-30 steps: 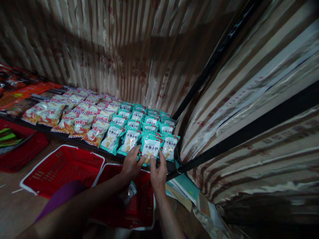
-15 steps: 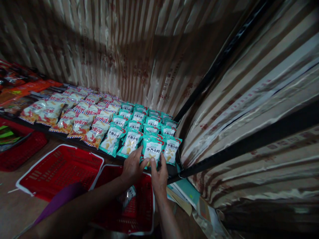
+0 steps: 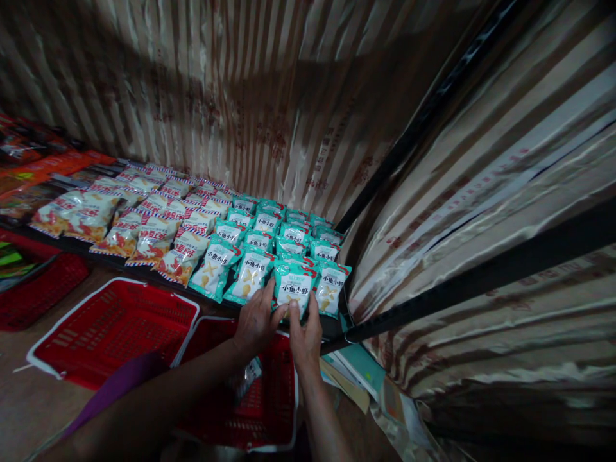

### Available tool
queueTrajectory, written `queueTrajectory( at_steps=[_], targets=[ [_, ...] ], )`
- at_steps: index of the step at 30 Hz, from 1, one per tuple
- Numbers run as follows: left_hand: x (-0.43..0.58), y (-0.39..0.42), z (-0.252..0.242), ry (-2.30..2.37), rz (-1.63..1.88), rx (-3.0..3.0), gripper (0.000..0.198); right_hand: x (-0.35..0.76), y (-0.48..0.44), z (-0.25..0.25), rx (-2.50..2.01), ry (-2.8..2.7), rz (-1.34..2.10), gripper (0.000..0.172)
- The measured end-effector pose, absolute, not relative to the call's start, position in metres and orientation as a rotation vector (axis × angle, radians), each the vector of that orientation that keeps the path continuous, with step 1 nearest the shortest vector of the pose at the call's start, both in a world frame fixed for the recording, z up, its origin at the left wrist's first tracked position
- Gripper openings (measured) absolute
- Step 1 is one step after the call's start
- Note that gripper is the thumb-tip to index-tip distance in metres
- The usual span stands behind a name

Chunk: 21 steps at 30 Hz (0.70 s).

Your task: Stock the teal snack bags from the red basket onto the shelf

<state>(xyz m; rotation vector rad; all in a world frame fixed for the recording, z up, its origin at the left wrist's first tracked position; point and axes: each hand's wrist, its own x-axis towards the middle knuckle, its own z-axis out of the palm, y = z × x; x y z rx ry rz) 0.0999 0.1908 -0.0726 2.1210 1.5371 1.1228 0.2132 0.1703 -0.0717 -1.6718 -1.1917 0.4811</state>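
Observation:
Both hands grip one teal snack packet (image 3: 294, 287) at the front edge of a low black shelf (image 3: 332, 329). My left hand (image 3: 255, 319) pinches its lower left side, thumb on top. My right hand (image 3: 305, 333) holds its lower right corner with fingers pressed on the front. The packet stands in the front row of several teal packets (image 3: 269, 234) laid in rows. Left of them lie several red and white snack packets (image 3: 158, 221). Below my wrists sits a red basket (image 3: 269, 410) with one clear wrapped item (image 3: 249, 375) inside.
A second red basket (image 3: 113, 324) lies on the floor to the left, and a third (image 3: 38, 289) at the far left. Striped shiny fabric (image 3: 269, 96) lines the back and right side. Black frame bars (image 3: 481, 279) cross on the right. Flat cardboard and papers (image 3: 359, 369) lie under the shelf corner.
Both hands have pushed the teal packet a little further back onto the shelf, into line with the front row. The view has shifted slightly.

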Motion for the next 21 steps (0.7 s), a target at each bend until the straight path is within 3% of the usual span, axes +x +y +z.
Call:
queueTrajectory(
  at_steps=[21],
  targets=[
    [0.107, 0.192, -0.089, 1.385, 1.552, 2.334, 0.068, 0.205, 0.178, -0.072, -1.711, -1.139, 0.452, 0.076]
  ],
)
